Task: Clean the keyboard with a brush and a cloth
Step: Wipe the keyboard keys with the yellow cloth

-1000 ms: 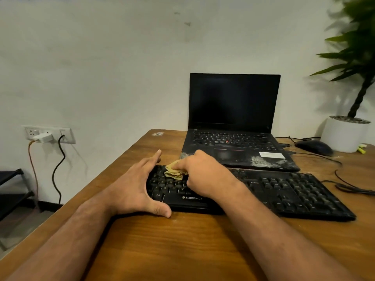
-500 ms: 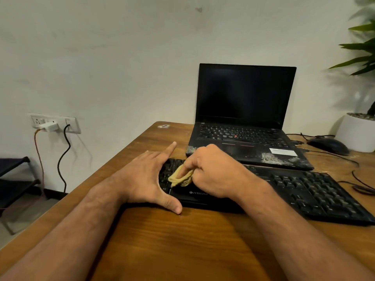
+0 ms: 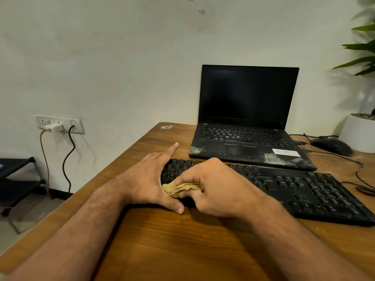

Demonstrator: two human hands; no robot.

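A crumpled yellow cloth point(image 3: 180, 188) is pinched between the curled fingers and thumb of the right hand point(image 3: 215, 187) and pressed onto the near left corner of the black keyboard point(image 3: 294, 187). Most of the cloth is hidden inside the fist. The left hand point(image 3: 150, 179) is laid flat, fingers straight, against the keyboard's left end, thumb along its front edge; that end is largely covered. The keyboard lies on the wooden desk point(image 3: 182, 246), just in front of an open laptop point(image 3: 247, 118). A plant pot point(image 3: 359, 134) is cut off at the right edge.
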